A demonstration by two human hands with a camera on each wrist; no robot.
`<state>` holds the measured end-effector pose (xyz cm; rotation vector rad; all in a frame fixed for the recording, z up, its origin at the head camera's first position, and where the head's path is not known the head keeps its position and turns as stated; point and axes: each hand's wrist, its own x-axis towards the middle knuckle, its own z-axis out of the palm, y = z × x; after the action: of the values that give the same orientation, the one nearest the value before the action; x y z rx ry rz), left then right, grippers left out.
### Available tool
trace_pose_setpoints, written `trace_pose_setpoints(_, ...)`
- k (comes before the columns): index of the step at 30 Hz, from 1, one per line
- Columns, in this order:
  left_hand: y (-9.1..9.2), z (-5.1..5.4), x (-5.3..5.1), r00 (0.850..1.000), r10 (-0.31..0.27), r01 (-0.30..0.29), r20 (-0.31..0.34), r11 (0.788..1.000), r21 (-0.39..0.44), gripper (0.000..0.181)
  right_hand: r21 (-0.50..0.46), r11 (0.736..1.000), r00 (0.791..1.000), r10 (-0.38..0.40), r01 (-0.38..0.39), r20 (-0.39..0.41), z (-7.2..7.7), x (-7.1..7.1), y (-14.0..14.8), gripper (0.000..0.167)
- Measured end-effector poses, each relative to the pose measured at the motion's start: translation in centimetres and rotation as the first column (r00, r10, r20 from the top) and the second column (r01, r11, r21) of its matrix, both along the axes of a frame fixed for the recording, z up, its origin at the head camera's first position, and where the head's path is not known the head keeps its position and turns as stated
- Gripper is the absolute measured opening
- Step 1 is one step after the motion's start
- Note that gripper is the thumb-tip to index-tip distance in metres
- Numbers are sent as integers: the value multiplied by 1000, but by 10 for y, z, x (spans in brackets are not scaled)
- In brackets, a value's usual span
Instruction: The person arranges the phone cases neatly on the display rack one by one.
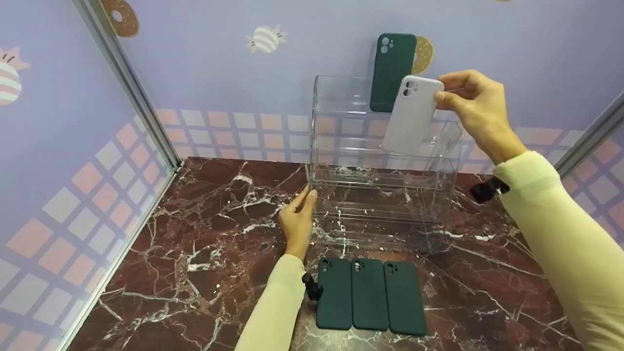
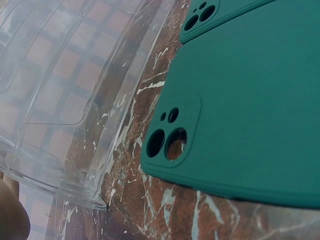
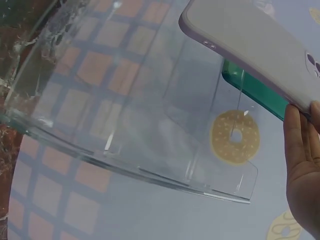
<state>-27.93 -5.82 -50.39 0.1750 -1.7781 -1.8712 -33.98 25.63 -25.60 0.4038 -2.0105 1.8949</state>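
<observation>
My right hand [image 1: 480, 109] pinches a white phone case [image 1: 414, 117] by its upper right edge, thumb in front. The case is held tilted before the upper tiers of a clear tiered display rack [image 1: 314, 131]. A dark green phone case [image 1: 392, 73] stands on the top tier, partly hidden behind the white one. In the right wrist view, the white case [image 3: 245, 45] overlaps the green case [image 3: 255, 90]. My left hand [image 1: 298, 219] touches the rack's left side low down, its visible fingers fairly straight. The left wrist view shows only a little of that hand [image 2: 12, 210].
Three dark green phone cases [image 1: 369, 295] lie side by side on the red marbled tabletop [image 1: 219, 243], in front of the rack. A patterned wall [image 1: 219, 63] rises close behind the rack. Metal corner posts [image 1: 131, 92] stand at both sides.
</observation>
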Motion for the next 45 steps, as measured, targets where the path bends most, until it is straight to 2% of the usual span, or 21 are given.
trace_pose_setpoints(8,1,-1,-2,1000,24,-25,-20,1000,-6,26,74,996,998,-57,55,28,13,-15,-6,26)
trace_pose_setpoints(17,1,0,-2,999,33,-32,-24,999,11,25,-11,1000,997,-20,21,78,18,-29,-11,29)
trace_pose_setpoints(24,3,-1,-1,999,39,-39,-14,999,0,26,-31,999,995,-12,15,103,12,-37,-14,29)
trace_pose_setpoints(30,3,-2,-1,998,53,-54,-39,998,-25,26,42,998,989,-50,44,138,6,-40,-13,30)
trace_pose_setpoints(35,3,-3,-1,998,49,-50,-48,998,-24,26,90,995,990,-60,49,126,0,-41,-15,29)
trace_pose_setpoints(45,2,-4,-1,998,57,-58,-19,998,-29,25,122,992,993,-46,33,105,-9,-43,-19,27)
